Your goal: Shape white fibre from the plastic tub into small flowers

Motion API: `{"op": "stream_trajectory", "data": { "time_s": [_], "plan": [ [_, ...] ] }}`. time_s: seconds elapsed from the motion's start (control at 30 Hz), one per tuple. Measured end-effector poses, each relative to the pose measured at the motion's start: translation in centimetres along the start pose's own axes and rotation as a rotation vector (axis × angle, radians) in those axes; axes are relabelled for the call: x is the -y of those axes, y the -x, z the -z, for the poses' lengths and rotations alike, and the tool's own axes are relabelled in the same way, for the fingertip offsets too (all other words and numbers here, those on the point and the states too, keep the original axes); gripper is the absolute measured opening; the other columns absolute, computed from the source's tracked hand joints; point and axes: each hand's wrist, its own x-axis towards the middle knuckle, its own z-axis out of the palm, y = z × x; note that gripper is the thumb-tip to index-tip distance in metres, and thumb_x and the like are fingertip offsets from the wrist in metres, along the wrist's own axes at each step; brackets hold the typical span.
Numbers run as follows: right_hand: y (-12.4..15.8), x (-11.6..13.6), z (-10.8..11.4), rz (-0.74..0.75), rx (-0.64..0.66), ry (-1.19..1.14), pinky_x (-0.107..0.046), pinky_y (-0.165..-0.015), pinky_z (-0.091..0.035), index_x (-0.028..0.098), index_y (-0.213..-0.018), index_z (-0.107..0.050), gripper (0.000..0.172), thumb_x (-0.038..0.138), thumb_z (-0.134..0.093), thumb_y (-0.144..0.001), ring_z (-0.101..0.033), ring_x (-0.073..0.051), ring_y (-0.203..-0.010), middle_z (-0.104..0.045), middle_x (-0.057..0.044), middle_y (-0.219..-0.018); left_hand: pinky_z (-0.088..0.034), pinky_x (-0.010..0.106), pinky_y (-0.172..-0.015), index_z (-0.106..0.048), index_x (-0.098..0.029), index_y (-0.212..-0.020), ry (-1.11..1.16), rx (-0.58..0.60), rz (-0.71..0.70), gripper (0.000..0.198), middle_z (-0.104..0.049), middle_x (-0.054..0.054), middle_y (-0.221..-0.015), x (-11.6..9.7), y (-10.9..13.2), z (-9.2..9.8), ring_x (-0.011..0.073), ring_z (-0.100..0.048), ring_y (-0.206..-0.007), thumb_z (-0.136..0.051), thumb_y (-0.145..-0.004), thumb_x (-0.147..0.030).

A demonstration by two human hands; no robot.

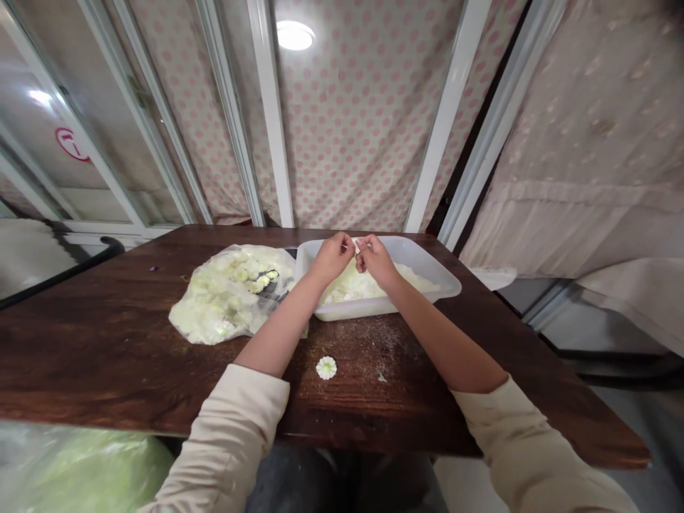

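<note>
Both hands are raised over a translucent white plastic tub point(449, 285), close together with their fingertips nearly meeting. My left hand point(334, 258) is closed in a pinch; what it grips, if anything, is too small to make out. My right hand point(377, 262) pinches a small white piece point(357, 248), possibly part of a flower. Loose pale yellow-white bits point(350, 286) cover the bottom of the tub. Left of the tub lies a clear plastic bag point(214, 299) full of white-and-yellow-green flower heads. A single white flower with a green centre point(326, 368) rests on the table in front.
The dark brown wooden table point(107, 342) has fine pale crumbs scattered before the tub. Another clear bag with light green contents point(96, 470) sits below the table's front edge at left. Behind stand white-framed panels with a pink-dotted curtain point(363, 128). A cloth-covered chair point(635, 299) is at right.
</note>
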Motion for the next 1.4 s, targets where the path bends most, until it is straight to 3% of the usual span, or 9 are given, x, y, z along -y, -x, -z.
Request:
{"op": "stream_trajectory", "data": {
  "time_s": [0.2,0.5,0.7,0.87,1.17,1.4],
  "plan": [
    [0.2,0.4,-0.4,-0.108,0.100,-0.006,-0.019,-0.039,-0.042,0.020,-0.092,-0.040,0.021,0.039,-0.046,-0.085,-0.058,-0.011,-0.041,-0.056,0.007,-0.051,-0.034,0.023,-0.051,-0.043,-0.018,-0.075,-0.019,0.040,0.006,0.009,-0.051,-0.002,-0.057,0.2,0.1,0.1,0.0104,-0.048,-0.051,-0.042,-0.082,-0.025],
    [0.6,1.2,-0.6,-0.168,0.120,-0.094,-0.019,-0.048,-0.045,0.019,-0.096,-0.043,0.009,0.022,-0.042,-0.088,-0.059,-0.010,-0.046,-0.056,0.006,-0.050,-0.036,0.022,-0.050,-0.041,-0.019,-0.076,0.053,0.051,0.113,0.008,-0.048,-0.003,-0.055,0.2,0.1,0.1,0.0109,-0.048,-0.049,-0.041,-0.082,-0.024],
    [0.8,1.6,-0.4,-0.244,0.139,-0.205,-0.020,-0.052,-0.043,0.019,-0.096,-0.043,0.015,0.013,-0.031,-0.089,-0.060,-0.010,-0.049,-0.057,0.004,-0.055,-0.042,0.023,-0.051,-0.039,-0.019,-0.081,0.151,-0.079,0.195,0.005,-0.051,-0.002,-0.065,0.8,-0.2,0.0,0.0101,-0.053,-0.052,-0.041,-0.084,-0.021],
    [0.8,1.7,0.0,-0.327,0.014,-0.258,-0.023,-0.055,-0.044,0.018,-0.090,-0.042,0.012,0.010,-0.034,-0.087,-0.061,-0.011,-0.053,-0.061,0.000,-0.062,-0.046,0.021,-0.050,-0.039,-0.018,-0.078,0.290,-0.129,0.269,0.006,-0.057,0.002,-0.081,0.7,-0.3,0.0,0.0092,-0.058,-0.057,-0.041,-0.083,-0.019],
    [0.5,0.7,0.3,-0.283,0.063,-0.247,-0.024,-0.057,-0.045,0.013,-0.078,-0.053,0.007,0.011,-0.048,-0.082,-0.062,-0.012,-0.058,-0.063,-0.006,-0.074,-0.042,0.022,-0.052,-0.052,-0.016,-0.065,0.016,-0.165,0.197,0.007,-0.057,0.000,-0.061,0.6,-0.3,0.5,0.0113,-0.055,-0.056,-0.056,-0.070,-0.020],
    [0.8,0.9,0.3,-0.286,0.102,-0.147,-0.019,-0.044,-0.040,0.014,-0.081,-0.054,0.006,0.018,-0.051,-0.084,-0.059,-0.010,-0.049,-0.064,-0.004,-0.067,-0.039,0.020,-0.044,-0.036,-0.019,-0.066,0.251,-0.200,0.253,0.018,-0.046,-0.006,-0.050,0.6,-0.4,0.4,0.0097,-0.053,-0.045,-0.052,-0.071,-0.015]
  ]
}}
